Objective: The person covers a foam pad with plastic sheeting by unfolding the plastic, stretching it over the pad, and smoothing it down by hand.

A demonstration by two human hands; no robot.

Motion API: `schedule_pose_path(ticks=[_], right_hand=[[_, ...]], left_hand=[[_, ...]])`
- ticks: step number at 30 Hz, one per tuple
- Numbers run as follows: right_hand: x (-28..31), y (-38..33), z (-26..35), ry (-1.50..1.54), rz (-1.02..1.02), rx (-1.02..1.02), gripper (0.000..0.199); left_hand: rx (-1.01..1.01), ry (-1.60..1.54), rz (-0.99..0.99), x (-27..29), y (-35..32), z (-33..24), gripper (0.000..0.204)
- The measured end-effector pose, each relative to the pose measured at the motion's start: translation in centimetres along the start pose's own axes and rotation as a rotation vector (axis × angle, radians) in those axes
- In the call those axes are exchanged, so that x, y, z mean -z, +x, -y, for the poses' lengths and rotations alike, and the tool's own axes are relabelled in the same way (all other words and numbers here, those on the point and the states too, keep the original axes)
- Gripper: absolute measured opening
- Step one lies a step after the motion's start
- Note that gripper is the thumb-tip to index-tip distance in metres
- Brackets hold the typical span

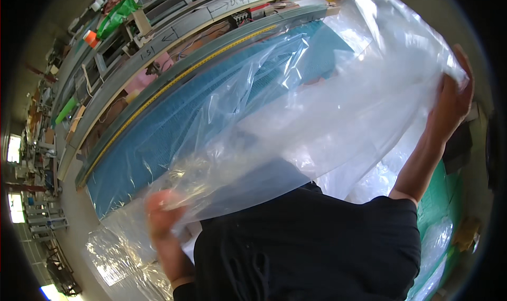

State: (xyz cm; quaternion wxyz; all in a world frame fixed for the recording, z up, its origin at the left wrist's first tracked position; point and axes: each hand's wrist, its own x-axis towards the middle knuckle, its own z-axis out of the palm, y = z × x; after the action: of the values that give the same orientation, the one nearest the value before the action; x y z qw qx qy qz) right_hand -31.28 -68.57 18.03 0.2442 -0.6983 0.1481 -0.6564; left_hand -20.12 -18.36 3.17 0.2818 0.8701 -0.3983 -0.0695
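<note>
"So, where are the person's two hands?"

"Both are at a wide sheet of thin, clear plastic film (327, 121). The right hand (455, 103), raised at the far right, grips the sheet's edge, its fingers behind the film. The left hand (165, 211) is low, at the sheet's near left; it is blurred, so I cannot tell whether it pinches the film or only touches it."

"And where is the sheet?"

"It slants between the hands, in front of the person's black-clothed torso (311, 243), and partly covers a long, flat, teal-blue work surface (330, 45). Its creases catch white light."

"What is around it?"

"Along the surface's far side runs a yellow measuring strip (182, 79). Beyond that is a long grey metal beam (158, 39) with handwritten marks. A bright green plastic bag (117, 17) sits at the far left. Crumpled clear plastic (119, 259) lies at the near left, and green sheeting (438, 200) at the near right."
</note>
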Motion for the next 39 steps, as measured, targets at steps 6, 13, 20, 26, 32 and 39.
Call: schedule_pose_path(ticks=[6, 13, 20, 26, 32, 39], right_hand=[[-5.5, 1.2, -3.9, -1.077, 0.276, 0.522, 0.020], [-9.7, -13.8, -12.1, -0.587, 2.213, -0.054, 0.029], [-12.9, -16.0, -18.6, -0.067, 1.473, -0.224, 0.059], [-14.1, -23.5, -14.7, 0.645, 1.298, -1.287, 0.044], [-5.8, -17.5, -23.5, 0.433, 0.807, -1.630, 0.028], [-9.2, -14.3, -12.4, 0.119, 0.947, -0.727, 0.024]], left_hand=[[0.300, -0.173, -1.012, 14.3, 11.5, -0.3, 0.026], [0.305, 0.656, -0.480, 0.8, 13.0, 14.2, 0.028], [0.325, 0.511, -0.550, 2.1, 9.7, 15.2, 0.027], [0.353, 0.538, -0.548, 1.7, 9.0, 15.3, 0.024], [0.289, 0.541, -0.517, 2.1, 7.6, 15.8, 0.021], [0.291, 0.517, -0.524, 2.1, 8.2, 15.9, 0.022]])
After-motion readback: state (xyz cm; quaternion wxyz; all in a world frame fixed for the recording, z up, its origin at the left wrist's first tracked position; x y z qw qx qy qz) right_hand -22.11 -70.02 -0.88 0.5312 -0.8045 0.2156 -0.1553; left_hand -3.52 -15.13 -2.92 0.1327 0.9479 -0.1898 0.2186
